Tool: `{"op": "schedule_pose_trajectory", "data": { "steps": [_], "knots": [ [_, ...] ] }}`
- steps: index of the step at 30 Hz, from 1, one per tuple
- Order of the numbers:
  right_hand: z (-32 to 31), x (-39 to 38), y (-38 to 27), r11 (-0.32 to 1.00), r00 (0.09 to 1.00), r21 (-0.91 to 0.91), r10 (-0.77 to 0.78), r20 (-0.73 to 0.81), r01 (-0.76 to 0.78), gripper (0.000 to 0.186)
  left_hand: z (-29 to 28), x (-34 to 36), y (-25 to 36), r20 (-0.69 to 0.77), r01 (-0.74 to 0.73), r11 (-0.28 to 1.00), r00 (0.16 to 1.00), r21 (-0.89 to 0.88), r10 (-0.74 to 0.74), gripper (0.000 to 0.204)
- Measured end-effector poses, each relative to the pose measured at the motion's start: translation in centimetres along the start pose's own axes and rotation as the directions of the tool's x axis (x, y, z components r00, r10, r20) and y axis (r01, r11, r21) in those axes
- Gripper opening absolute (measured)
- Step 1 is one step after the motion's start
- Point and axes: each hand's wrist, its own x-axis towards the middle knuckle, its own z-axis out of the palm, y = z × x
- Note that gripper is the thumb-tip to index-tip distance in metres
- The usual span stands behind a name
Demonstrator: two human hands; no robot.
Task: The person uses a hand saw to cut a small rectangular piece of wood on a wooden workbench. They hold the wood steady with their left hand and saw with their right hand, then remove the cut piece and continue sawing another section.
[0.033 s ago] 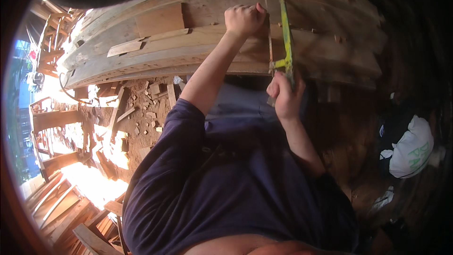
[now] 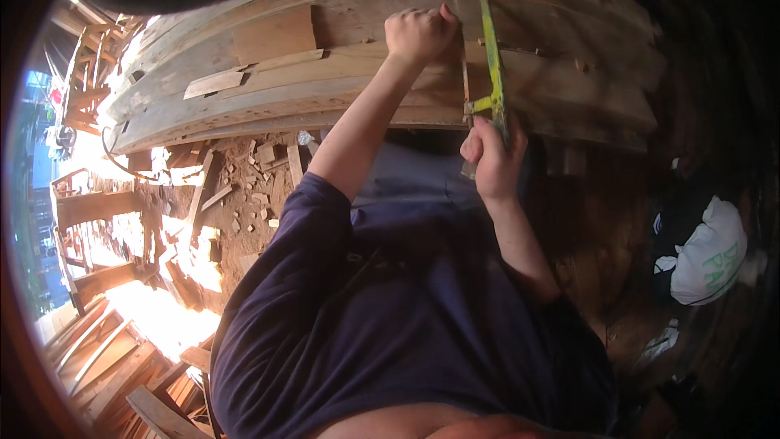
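Observation:
A bow saw [image 2: 491, 49] with a worn yellow-green frame lies across the stacked boards, its thin blade on the left side. My right hand [image 2: 495, 158] is wrapped round its near end, by the boards' front edge. My left hand [image 2: 418, 34] is closed in a fist on the boards, just left of the blade, thumb raised; what its fingers hold, if anything, is hidden. Long wooden boards [image 2: 357, 65] lie in layers beneath both hands. The saw's far end runs out at the picture's top edge.
A flat wood piece [image 2: 276, 35] and a thin offcut [image 2: 214, 84] lie on the boards at the left. Wood scraps [image 2: 264, 154] litter the ground below. Timber frames [image 2: 97, 207] stand far left in bright sun. A white bag [image 2: 709, 256] is at the right.
The saw and my right hand have shifted very slightly, a little away from me. My left hand stays in nearly the same place.

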Motion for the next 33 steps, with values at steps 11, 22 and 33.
{"op": "schedule_pose_trajectory", "data": {
  "steps": [11, 22, 33],
  "knots": [
    [0.3, 0.9, -0.9, 0.995, 0.997, -0.091, 0.043, 0.069, -0.036, 0.008, -0.2, 0.5, -2.4, -0.099, -0.088, 0.995, 0.992, -0.038, 0.084, 0.04],
    [1.2, 5.8, 0.1, 0.998, 0.999, -0.056, -0.029, 0.027, 0.03, 0.008, -1.3, 0.3, 0.2, -0.022, -0.024, 0.998, 1.0, -0.055, 0.023, 0.041],
    [1.4, 5.7, 0.1, 0.981, 0.994, -0.163, -0.107, 0.0, 0.106, 0.004, -11.7, 6.5, -0.3, -0.215, 0.063, 0.811, 0.95, -0.582, -0.228, 0.024]
  ]
}}
